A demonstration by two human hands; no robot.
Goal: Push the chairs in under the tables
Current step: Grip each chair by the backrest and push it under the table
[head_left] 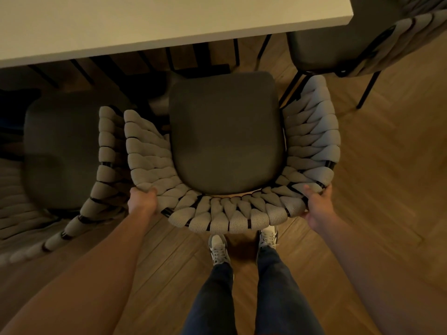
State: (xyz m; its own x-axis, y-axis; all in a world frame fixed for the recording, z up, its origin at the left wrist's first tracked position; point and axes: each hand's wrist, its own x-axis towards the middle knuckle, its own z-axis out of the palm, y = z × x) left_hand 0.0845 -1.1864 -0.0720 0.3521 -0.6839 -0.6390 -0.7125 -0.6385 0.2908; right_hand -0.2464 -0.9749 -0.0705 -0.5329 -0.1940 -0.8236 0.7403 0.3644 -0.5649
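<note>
Two hands, left hand (142, 198) and right hand (315, 201), grip the chair's (226, 136) round, bumpy woven back by the smooth white table (145, 25).

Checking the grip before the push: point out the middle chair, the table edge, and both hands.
middle chair (226, 136): head view, centre of the dark seat cushion.
table (169, 22): head view, bare white top near its edge.
left hand (142, 200): head view, back of the hand.
right hand (316, 204): head view, back of the hand.
</note>
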